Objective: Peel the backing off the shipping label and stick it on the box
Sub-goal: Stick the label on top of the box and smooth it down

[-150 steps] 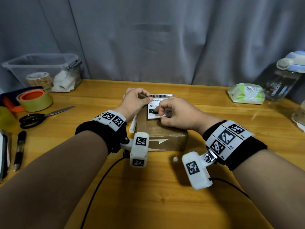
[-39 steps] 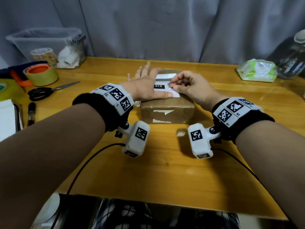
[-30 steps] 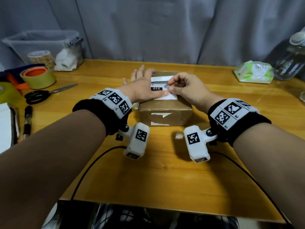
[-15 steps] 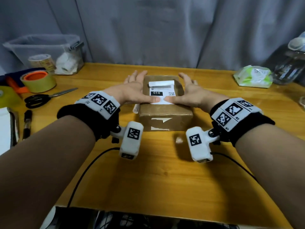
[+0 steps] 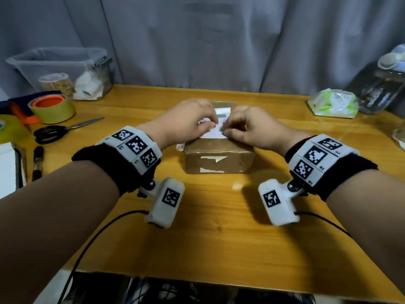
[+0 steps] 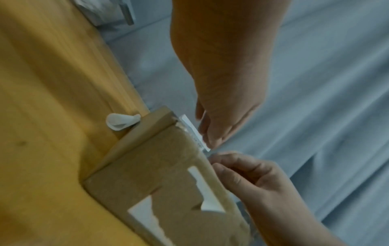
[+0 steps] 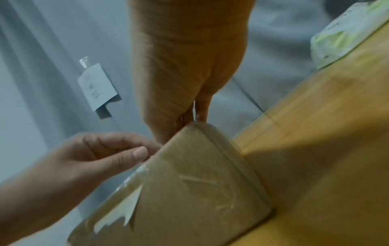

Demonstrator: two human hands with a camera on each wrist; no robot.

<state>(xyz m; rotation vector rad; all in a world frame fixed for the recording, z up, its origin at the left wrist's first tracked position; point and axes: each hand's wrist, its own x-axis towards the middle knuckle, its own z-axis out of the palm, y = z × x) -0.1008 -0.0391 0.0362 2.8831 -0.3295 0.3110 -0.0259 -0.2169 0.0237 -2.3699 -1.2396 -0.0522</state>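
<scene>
Hovering over box (image 5: pixel 219 159), left hand (image 5: pixel 188 121) and right hand (image 5: pixel 249 126) arched, curled fingers pressing label (image 5: pixel 213 133).

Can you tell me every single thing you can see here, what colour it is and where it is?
box: 1, brown cardboard, middle of the table
shipping label: 1, white, on top of the box
rolled backing: 1, white, on the table by the box's left side
table: 1, yellow wood
tape roll: 1, tan with orange core, far left
scissors: 1, black handles, left, near the tape roll
marker: 1, black, left edge
clear bin: 1, see-through, back left, holding rolls
wipes pack: 1, white and green, back right
bottle: 1, clear, far right
curtain: 1, grey, behind
left hand: fingertips on the label
right hand: fingers curled, fingertips on the label
</scene>
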